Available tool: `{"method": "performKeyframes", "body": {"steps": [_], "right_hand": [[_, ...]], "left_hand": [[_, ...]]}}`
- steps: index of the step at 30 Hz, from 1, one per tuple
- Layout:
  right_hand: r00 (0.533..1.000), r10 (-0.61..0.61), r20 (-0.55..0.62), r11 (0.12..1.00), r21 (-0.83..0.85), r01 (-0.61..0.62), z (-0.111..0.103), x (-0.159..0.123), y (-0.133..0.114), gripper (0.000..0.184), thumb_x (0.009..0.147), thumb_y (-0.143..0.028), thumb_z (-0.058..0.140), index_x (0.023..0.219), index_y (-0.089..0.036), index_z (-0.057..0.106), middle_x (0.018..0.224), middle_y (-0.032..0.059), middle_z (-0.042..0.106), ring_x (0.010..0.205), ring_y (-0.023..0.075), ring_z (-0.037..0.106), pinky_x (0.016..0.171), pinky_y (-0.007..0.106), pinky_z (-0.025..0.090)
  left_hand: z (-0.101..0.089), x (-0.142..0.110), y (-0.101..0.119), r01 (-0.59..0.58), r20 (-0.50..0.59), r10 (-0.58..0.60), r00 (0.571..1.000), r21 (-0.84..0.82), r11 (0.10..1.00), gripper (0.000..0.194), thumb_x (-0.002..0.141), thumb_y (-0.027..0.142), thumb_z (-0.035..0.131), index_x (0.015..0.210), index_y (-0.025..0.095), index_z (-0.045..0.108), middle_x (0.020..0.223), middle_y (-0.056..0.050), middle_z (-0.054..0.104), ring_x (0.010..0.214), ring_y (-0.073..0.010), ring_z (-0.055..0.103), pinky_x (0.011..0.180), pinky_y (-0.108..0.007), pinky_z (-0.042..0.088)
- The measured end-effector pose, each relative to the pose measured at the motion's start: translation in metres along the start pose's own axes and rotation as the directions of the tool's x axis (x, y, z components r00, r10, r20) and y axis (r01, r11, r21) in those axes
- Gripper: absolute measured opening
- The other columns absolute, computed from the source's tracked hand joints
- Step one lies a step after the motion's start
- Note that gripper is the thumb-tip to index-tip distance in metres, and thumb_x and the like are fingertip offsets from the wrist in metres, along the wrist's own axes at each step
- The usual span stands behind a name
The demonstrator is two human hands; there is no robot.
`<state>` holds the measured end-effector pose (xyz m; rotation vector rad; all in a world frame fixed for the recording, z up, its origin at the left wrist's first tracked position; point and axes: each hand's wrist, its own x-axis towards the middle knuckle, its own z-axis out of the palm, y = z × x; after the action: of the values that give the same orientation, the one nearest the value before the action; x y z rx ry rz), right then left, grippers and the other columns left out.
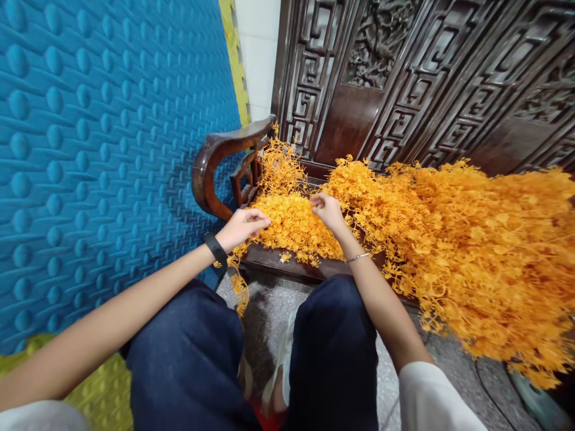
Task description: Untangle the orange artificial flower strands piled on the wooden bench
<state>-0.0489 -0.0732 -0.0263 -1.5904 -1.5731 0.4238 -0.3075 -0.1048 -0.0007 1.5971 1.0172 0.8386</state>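
A big heap of orange plastic sprigs point(471, 239) covers the seat of a dark carved wooden bench point(287, 266). A smaller, flatter pile of the same orange sprigs point(291, 224) lies at the bench's left end. My left hand point(242, 227) rests on the near edge of this small pile, fingers curled and pinched on orange sprigs. My right hand point(327, 211) is closed in a pinch on orange sprigs between the small pile and the big heap. A black band sits on my left wrist, a thin bracelet on my right.
The bench's curved armrest point(211, 164) rises at the left, its carved backrest point(404, 78) behind. A blue padded mat point(99, 149) stands at the left. My knees in dark trousers point(269, 359) are below, over speckled floor point(269, 305). A cable point(489, 389) lies on the floor at the right.
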Motion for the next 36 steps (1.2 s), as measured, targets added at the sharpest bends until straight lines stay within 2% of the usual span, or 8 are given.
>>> {"method": "performKeyframes", "body": {"steps": [3,6,8,11,17,26,32,36], "right_hand": [[0.995,-0.099,0.007,0.991,-0.094,0.1,0.003,-0.003,-0.004,0.018,0.067,-0.014,0.055,0.082,-0.017,0.065,0.088,0.0052,0.068,0.076,0.018,0.06,0.078,0.035,0.048],[0.97,-0.206,0.126,0.952,-0.204,0.229,0.009,-0.008,-0.007,0.022,0.073,-0.024,0.057,0.091,-0.019,0.068,0.102,0.0076,0.067,0.097,0.0239,0.057,0.09,0.041,0.043],[0.955,-0.213,0.208,0.924,-0.273,0.266,0.014,-0.01,-0.008,0.028,0.076,-0.029,0.058,0.1,-0.021,0.069,0.111,0.0083,0.064,0.104,0.0268,0.054,0.093,0.045,0.04],[0.945,-0.156,0.286,0.899,-0.356,0.256,0.021,-0.01,-0.009,0.034,0.079,-0.033,0.057,0.11,-0.023,0.067,0.12,0.0084,0.06,0.108,0.03,0.05,0.091,0.047,0.039],[0.931,-0.093,0.352,0.864,-0.436,0.251,0.035,0.002,-0.01,0.043,0.083,-0.038,0.054,0.123,-0.023,0.06,0.134,0.0099,0.051,0.116,0.0376,0.044,0.091,0.056,0.038],[0.929,-0.046,0.368,0.852,-0.472,0.229,0.057,0.026,-0.003,0.068,0.08,-0.052,0.055,0.139,-0.022,0.041,0.146,0.0129,0.038,0.128,0.0387,0.036,0.102,0.06,0.029],[0.935,0.015,0.354,0.888,-0.435,0.151,0.057,0.039,0.006,0.088,0.069,-0.061,0.062,0.143,-0.023,0.033,0.148,0.0136,0.034,0.134,0.0378,0.031,0.107,0.061,0.021],[0.948,-0.022,0.316,0.943,-0.309,0.125,0.045,0.038,0.008,0.093,0.063,-0.061,0.068,0.142,-0.023,0.035,0.145,0.0132,0.037,0.132,0.036,0.034,0.107,0.057,0.024]], "left_hand": [[0.0,0.0,0.001,-0.004,0.0,0.004,1.0,-0.005,1.0,0.017,0.067,0.031,0.069,0.066,0.015,0.063,0.055,0.001,0.056,0.047,-0.0098,0.048,0.048,-0.024,0.035],[-0.001,0.0,0.003,0.0,-0.004,0.0,1.0,-0.023,1.0,0.017,0.066,0.031,0.069,0.066,0.015,0.063,0.056,0.001,0.056,0.047,-0.0097,0.047,0.049,-0.024,0.036],[-0.001,-0.001,0.004,0.0,-0.008,-0.001,1.0,-0.038,0.999,0.017,0.066,0.03,0.069,0.065,0.015,0.063,0.056,0.001,0.056,0.048,-0.0093,0.047,0.051,-0.024,0.036],[-0.002,-0.002,0.006,0.002,-0.012,-0.003,1.0,-0.054,0.999,0.015,0.066,0.028,0.069,0.065,0.014,0.063,0.055,0.002,0.055,0.048,-0.0088,0.047,0.053,-0.024,0.037],[-0.001,-0.003,0.006,0.01,0.0,-0.011,1.0,-0.072,0.997,0.013,0.066,0.027,0.069,0.064,0.015,0.063,0.052,0.002,0.053,0.047,-0.0092,0.046,0.052,-0.024,0.037],[-0.002,-0.001,0.008,0.031,0.005,-0.031,1.0,-0.078,0.996,0.015,0.065,0.028,0.069,0.065,0.014,0.062,0.055,0.002,0.055,0.047,-0.0083,0.047,0.053,-0.024,0.037],[-0.004,-0.003,0.009,0.04,0.021,-0.039,0.999,-0.046,0.998,0.02,0.064,0.032,0.069,0.069,0.014,0.062,0.056,0.004,0.054,0.048,-0.0076,0.046,0.053,-0.023,0.037],[-0.005,-0.003,0.009,0.036,0.031,-0.035,0.999,-0.032,0.999,0.02,0.066,0.032,0.068,0.069,0.014,0.062,0.055,0.004,0.053,0.048,-0.0075,0.047,0.053,-0.023,0.036]]}}
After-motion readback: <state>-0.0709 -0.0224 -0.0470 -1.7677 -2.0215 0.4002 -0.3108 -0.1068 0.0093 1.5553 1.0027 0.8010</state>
